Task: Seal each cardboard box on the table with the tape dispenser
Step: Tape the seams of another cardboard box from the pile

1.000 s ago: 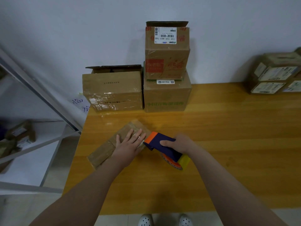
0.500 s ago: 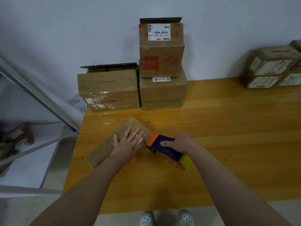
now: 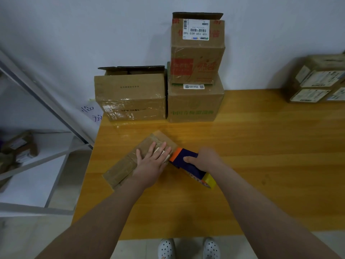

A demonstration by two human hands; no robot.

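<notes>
Pressing down on the small flat box (image 3: 121,169), your left hand (image 3: 149,165) is lying flat, with its fingers (image 3: 160,149) straight and a little apart. Your right hand (image 3: 203,159) is wrapping its fingers tight round the tape dispenser (image 3: 188,163). The dispenser's orange end is sitting just beside your left fingertips, at the edge of the box. I cannot tell if it is touching the box. The box is lying on the counter (image 3: 261,146), right under your left palm.

You are likely taping this little box shut. For the next move, you are probably going to need a firm hold on the box while you pull the dispenser so the tape lies flat.

Well past your fingers, by the wall, bigger boxes (image 3: 130,98) are waiting, some with flaps standing open.
</notes>
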